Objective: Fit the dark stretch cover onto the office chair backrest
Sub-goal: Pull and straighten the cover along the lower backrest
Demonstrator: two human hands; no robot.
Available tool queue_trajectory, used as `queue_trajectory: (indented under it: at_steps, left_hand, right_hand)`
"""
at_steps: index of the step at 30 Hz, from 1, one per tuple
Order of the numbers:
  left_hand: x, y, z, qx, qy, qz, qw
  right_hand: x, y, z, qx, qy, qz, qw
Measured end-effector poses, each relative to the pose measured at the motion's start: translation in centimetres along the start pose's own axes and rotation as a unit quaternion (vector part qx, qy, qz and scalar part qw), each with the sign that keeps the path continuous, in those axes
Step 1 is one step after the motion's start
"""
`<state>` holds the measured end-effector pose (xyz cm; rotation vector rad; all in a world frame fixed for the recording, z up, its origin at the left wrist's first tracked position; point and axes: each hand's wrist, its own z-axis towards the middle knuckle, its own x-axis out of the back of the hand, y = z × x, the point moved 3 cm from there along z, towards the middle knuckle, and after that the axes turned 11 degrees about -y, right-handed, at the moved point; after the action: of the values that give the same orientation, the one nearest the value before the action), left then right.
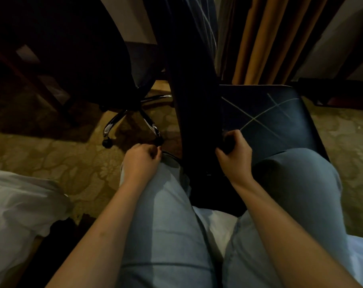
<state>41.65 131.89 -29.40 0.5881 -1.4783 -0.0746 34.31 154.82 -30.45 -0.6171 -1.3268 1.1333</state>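
Observation:
The office chair backrest (193,100) stands upright between my knees, wrapped in the dark stretch cover (199,48), which has thin pale lines near its top. My right hand (234,154) grips the cover's lower edge on the backrest's right side, fingers curled round the dark fabric. My left hand (141,161) sits over my left knee, just left of the backrest, with its fingers curled. It is too dark to see whether they pinch any fabric. To the right, the chair seat (269,121) is dark blue with crossing pale lines.
A second office chair (89,59) with a chrome wheeled base (124,121) stands at the left on patterned carpet. Orange-brown curtains (269,38) hang at the back right. White bedding (16,204) lies at the lower left, and I sit on more of it.

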Motion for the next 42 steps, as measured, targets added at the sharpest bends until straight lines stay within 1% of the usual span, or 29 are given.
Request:
queue_trajectory:
  at_steps: [3,5,7,10,13,15,17,19,23,26,29,31,36,40,42]
  left_hand:
    - [0.0,-0.5,-0.2,0.011,0.01,-0.022,1.0]
    - [0.1,-0.5,-0.2,0.028,0.008,-0.027,0.999]
    - [0.2,-0.3,-0.1,0.04,0.002,-0.014,0.999]
    - [0.2,-0.1,0.0,0.048,-0.003,-0.002,0.999]
    - [0.2,0.3,0.0,0.066,-0.02,-0.002,0.998]
    - [0.2,0.5,-0.2,0.065,-0.028,-0.005,0.997]
    - [0.4,0.5,-0.3,0.063,-0.028,-0.01,0.998]
    - [0.5,0.4,-0.4,0.066,-0.026,-0.008,0.997]
    - [0.5,0.2,-0.2,0.068,-0.023,-0.007,0.997]
    - [0.3,0.0,-0.1,0.07,-0.02,-0.021,0.997]
    - [0.2,0.0,0.1,0.07,-0.009,-0.017,0.997]
    - [0.2,0.1,0.1,0.071,-0.009,-0.02,0.997]
    - [0.1,0.1,0.0,0.064,-0.017,-0.019,0.998]
    - [0.1,0.2,-0.1,0.063,-0.017,-0.01,0.998]
    - [0.0,0.1,0.0,0.061,-0.018,-0.016,0.998]
  right_hand:
    - [0.9,-2.0,0.5,0.074,0.064,-0.001,0.995]
    - [1.1,-2.6,1.0,0.097,0.079,0.002,0.992]
    - [0.7,-2.2,0.8,0.08,0.078,0.014,0.994]
    - [-0.7,-0.7,-0.1,0.028,0.064,0.024,0.997]
    - [-1.9,1.0,-0.5,-0.005,0.025,0.01,1.0]
    - [-2.5,1.9,-0.5,-0.041,-0.009,0.006,0.999]
    - [-2.7,2.4,-0.7,-0.059,-0.018,0.007,0.998]
    - [-2.2,1.9,-0.7,-0.033,0.003,0.009,0.999]
    - [0.1,-0.5,0.1,0.062,0.078,0.017,0.995]
    - [0.5,-0.6,0.5,0.066,0.074,0.019,0.995]
    - [-0.7,0.4,0.0,0.038,0.067,0.022,0.997]
    - [-1.9,1.2,-0.4,0.0,0.06,0.03,0.998]
    - [-4.2,2.6,-1.1,-0.095,0.007,0.06,0.994]
    - [-4.9,3.6,-1.0,-0.152,-0.061,0.083,0.983]
    - [-4.8,3.9,-1.1,-0.161,-0.054,0.091,0.981]
